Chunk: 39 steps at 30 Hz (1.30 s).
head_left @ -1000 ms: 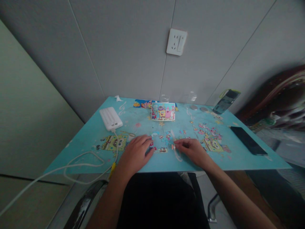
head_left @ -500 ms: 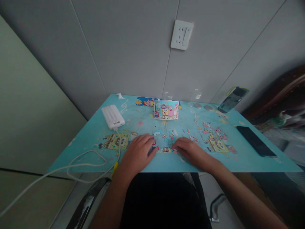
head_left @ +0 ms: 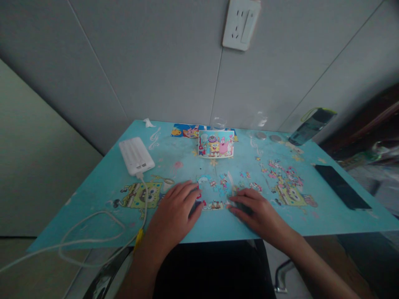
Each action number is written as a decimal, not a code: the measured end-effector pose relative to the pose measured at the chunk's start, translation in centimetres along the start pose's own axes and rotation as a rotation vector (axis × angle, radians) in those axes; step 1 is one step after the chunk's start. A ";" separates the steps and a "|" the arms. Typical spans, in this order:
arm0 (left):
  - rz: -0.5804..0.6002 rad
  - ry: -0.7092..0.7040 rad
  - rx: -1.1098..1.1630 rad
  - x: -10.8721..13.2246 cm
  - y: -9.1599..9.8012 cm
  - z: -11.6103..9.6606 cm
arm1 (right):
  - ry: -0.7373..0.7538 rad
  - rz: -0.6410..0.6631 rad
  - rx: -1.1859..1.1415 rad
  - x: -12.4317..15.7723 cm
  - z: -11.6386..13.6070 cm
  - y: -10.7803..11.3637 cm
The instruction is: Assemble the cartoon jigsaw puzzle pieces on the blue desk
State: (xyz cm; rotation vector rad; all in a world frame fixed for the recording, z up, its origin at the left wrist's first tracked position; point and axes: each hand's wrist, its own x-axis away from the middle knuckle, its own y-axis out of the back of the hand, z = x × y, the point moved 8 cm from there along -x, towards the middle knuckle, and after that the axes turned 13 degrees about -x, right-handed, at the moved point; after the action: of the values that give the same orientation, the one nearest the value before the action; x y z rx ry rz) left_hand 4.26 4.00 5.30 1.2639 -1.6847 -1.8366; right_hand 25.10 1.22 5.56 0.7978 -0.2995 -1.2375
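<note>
A small, partly joined jigsaw puzzle (head_left: 214, 192) lies near the front edge of the light blue cartoon-printed table (head_left: 174, 162). My left hand (head_left: 176, 209) rests flat on the table with its fingers stretched against the puzzle's left side. My right hand (head_left: 255, 209) lies flat at the puzzle's right side, its fingertips touching the lower right corner. Neither hand holds anything that I can see. Loose puzzle pieces (head_left: 282, 174) lie scattered to the right. A small cartoon picture card (head_left: 216, 144) stands upright behind the puzzle.
A white power bank (head_left: 136, 155) sits at the left, its white cable (head_left: 102, 216) looping off the front edge. A black phone (head_left: 342, 186) lies at the right, and a dark bottle (head_left: 311, 126) lies near the back right corner. A wall socket (head_left: 240, 24) is above.
My right hand moved left from pinching a small piece to lying flat against the puzzle's right edge. My left hand stayed by the puzzle. The camera tilted down slightly.
</note>
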 end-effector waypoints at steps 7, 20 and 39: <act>-0.014 0.001 0.002 0.0 -0.2 0.2 | -0.049 -0.038 -0.077 -0.4 -0.9 -0.4; 0.036 -0.042 -0.100 0.3 -1.0 0.1 | -0.091 0.044 -0.166 -0.1 -1.5 -0.8; 0.055 -0.034 -0.102 0.2 -1.0 0.1 | -0.067 0.057 -0.134 -0.4 -1.2 -0.8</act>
State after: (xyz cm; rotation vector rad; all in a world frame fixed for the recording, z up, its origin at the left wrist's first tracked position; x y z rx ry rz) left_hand 4.39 4.11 4.29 1.1395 -1.6047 -1.8961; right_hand 25.08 1.94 4.25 0.6294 -0.2890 -1.2189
